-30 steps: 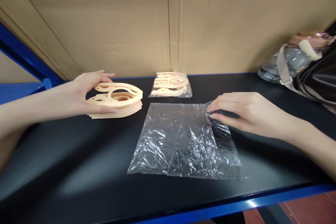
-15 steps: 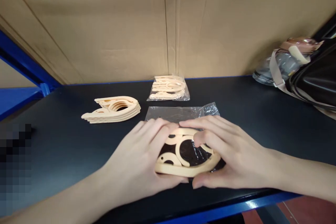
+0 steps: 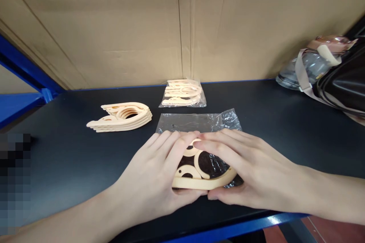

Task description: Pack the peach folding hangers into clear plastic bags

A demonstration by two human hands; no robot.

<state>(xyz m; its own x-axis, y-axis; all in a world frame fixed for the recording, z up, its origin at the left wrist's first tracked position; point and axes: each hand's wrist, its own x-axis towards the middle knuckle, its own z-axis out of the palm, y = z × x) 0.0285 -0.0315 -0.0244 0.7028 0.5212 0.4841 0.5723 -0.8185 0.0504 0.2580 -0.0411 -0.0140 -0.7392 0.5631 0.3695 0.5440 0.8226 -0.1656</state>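
Note:
Near the table's front edge, a cream plastic folding hanger piece (image 3: 194, 183) is held between both hands. My left hand (image 3: 151, 171) wraps its left side, fingers over the far edge and thumb at the near edge. My right hand (image 3: 256, 171) grips the right side the same way, and the fingertips of both hands meet. A clear plastic bag (image 3: 188, 121) lies flat beneath and beyond the hands. To the left sits a stack of similar cream pieces (image 3: 128, 124). Behind the flat bag lies a filled clear bag with cream pieces (image 3: 182, 94) inside.
The black table (image 3: 68, 152) has a blue metal frame. Cardboard (image 3: 114, 26) stands along its back. At the back right, a clear bottle (image 3: 313, 64) with a strap leans by a black bag (image 3: 348, 79).
My right hand has shifted slightly left over the piece, and its index finger now reaches further across the top. The fingers of both hands have come closer together. The view has shifted a little.

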